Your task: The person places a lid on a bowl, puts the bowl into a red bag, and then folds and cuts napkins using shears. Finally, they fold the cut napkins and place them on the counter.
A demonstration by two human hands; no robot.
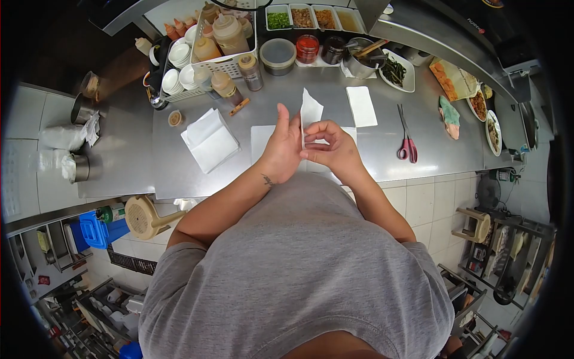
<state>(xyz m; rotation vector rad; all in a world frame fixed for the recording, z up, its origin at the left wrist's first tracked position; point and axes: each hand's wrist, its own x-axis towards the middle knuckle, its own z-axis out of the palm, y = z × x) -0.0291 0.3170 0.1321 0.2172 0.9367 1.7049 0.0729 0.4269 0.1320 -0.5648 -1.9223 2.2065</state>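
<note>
A white paper napkin (311, 110) stands upright between my hands over the counter. My right hand (335, 149) pinches its lower edge between thumb and curled fingers. My left hand (283, 145) is held flat against the napkin's left side, its thumb stretched up and apart. Beneath my hands lies a flat white paper sheet (259, 139), partly covered by them. To the left is a loose stack of white napkins (210, 140). A folded white napkin (362, 106) lies to the right, with red-handled scissors (407, 140) farther right.
At the back left stands a white basket (224, 63) of sauce bottles, beside stacked small bowls (179, 55). A lidded tub (278, 56), a red jar (307, 48) and a metal pot (363, 58) line the back. A green-and-pink cloth (449, 118) lies at right.
</note>
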